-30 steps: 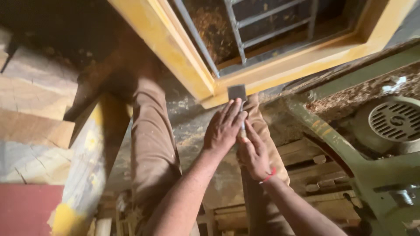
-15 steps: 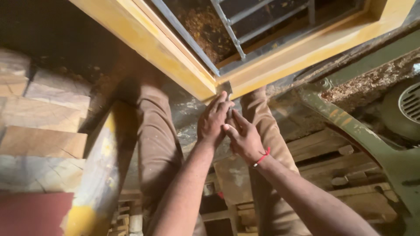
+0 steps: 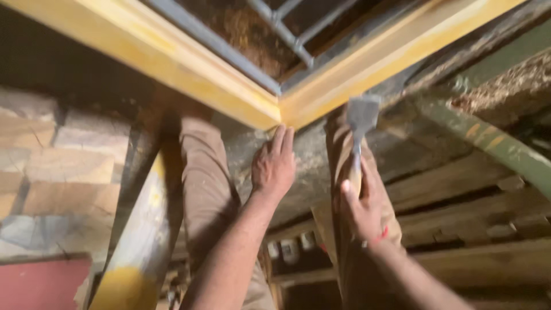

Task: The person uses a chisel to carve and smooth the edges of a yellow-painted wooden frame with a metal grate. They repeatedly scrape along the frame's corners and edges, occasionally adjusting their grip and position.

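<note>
A yellow-painted wooden frame [image 3: 229,86] with a mitred corner joint [image 3: 280,115] lies in front of me, grey metal bars [image 3: 275,23] inside it. My left hand [image 3: 274,166] rests flat just under that corner, fingertips touching the frame's lower edge. My right hand [image 3: 361,201] grips the wooden handle of a putty knife [image 3: 361,117], whose grey blade points up beside the right rail of the frame, a little away from the joint. A red thread circles my right wrist. My brown trousers [image 3: 206,183] show below the frame.
A green metal machine arm [image 3: 493,143] with sawdust on it runs along the right. Stacked wooden planks [image 3: 459,218] lie below it. Cut wood blocks [image 3: 63,166] are piled at the left, above a red surface [image 3: 40,284]. A yellow-stained board [image 3: 143,229] leans near my left leg.
My hands, which were together at the corner joint, have parted. The right hand has drawn the putty knife back to the right, and the view has moved closer to the frame.
</note>
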